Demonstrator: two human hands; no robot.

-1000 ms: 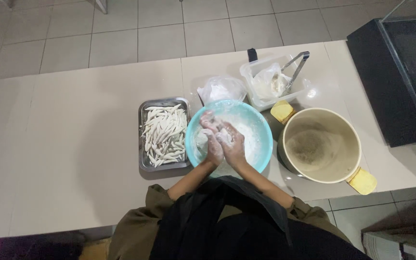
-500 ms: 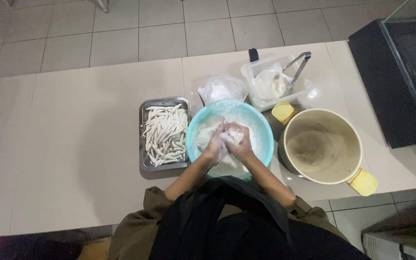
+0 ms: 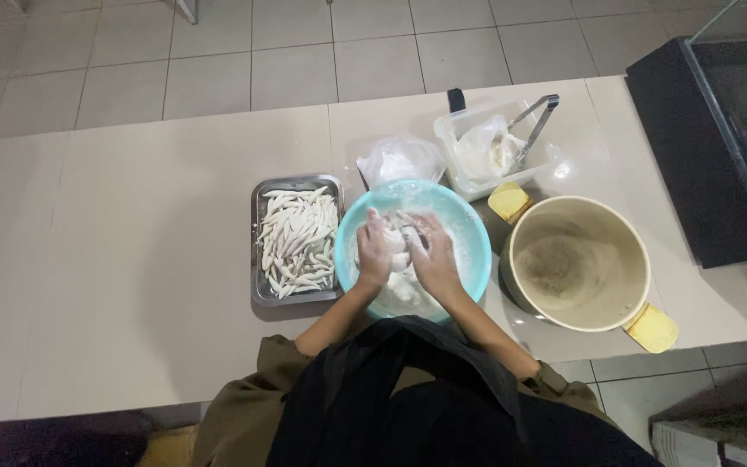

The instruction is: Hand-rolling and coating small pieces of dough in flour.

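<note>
Both hands are down in the light blue bowl (image 3: 469, 238) at the table's near edge, the left hand (image 3: 374, 252) and right hand (image 3: 430, 255) side by side, fingers curled together around a floury white lump of dough (image 3: 400, 259). Left of the bowl sits a metal tray (image 3: 257, 251) of pale dough strips (image 3: 298, 242); behind it a clear plastic bag (image 3: 401, 160) and a clear tub (image 3: 456, 138) holding tongs (image 3: 533, 130), and right a cream pot (image 3: 581, 264) with yellow handles, all on the beige table (image 3: 131, 259) over a tiled floor (image 3: 287, 52)

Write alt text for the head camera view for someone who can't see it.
Both hands, left hand and right hand, press white dough in a floury turquoise bowl, between a metal tray of white dough sticks and a beige pot.
</note>
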